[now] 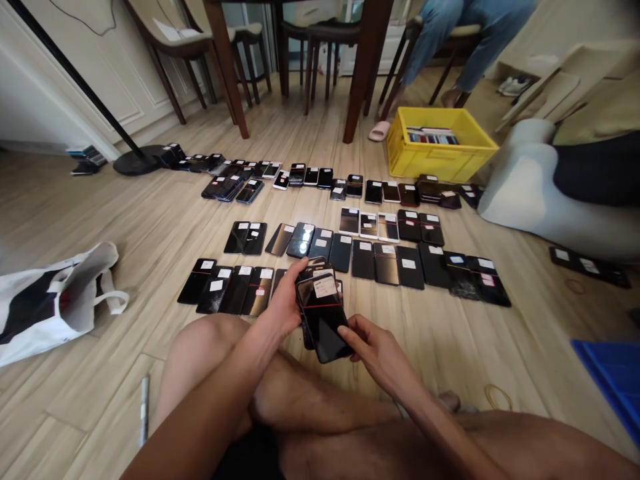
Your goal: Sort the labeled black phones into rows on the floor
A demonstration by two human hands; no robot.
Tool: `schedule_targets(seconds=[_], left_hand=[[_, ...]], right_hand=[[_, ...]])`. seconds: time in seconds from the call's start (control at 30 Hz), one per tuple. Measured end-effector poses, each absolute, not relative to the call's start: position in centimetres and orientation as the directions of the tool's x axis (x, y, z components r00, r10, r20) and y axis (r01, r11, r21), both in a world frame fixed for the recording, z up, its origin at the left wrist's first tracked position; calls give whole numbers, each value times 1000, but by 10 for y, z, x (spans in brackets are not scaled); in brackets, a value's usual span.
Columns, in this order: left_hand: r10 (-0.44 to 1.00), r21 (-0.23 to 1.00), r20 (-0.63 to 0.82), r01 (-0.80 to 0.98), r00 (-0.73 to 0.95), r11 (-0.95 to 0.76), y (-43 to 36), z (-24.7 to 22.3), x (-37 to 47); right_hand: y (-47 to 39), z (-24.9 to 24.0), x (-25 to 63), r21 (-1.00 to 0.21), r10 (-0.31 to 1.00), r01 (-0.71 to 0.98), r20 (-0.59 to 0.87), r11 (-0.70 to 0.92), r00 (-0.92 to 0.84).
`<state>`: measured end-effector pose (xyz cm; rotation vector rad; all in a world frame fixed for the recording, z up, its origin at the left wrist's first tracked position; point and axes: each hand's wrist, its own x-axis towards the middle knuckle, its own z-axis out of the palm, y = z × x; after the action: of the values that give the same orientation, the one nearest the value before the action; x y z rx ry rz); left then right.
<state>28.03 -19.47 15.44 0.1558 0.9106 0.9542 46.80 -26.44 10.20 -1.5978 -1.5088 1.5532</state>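
Observation:
Several dark smartphones are gathered in a stack in front of my crossed legs. My left hand [289, 298] is wrapped round the stack [316, 265] from its left side. On top, tilted towards me, lies a black smartphone [323, 327] with a white label and a thin red band across it. My right hand [369, 339] pinches its lower right corner between thumb and fingers. Just beyond my hands, rows of labelled phones [363, 259] lie face up on the wooden floor, some of them with red bands too.
A yellow crate [440, 160] holding flat items stands at the back right, near a seated person's legs [440, 40]. At left lie a white bag [75, 313] and a marker pen [144, 407]. A blue plastic piece [610, 380] and a rubber band [497, 397] are at right.

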Motion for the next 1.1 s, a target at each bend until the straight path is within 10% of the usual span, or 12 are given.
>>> schedule_targets(seconds=[1.1], left_hand=[[805, 526, -478, -619, 353, 584, -192, 146, 270]], right_hand=[[-262, 97, 474, -907, 812, 188, -421, -376, -404]])
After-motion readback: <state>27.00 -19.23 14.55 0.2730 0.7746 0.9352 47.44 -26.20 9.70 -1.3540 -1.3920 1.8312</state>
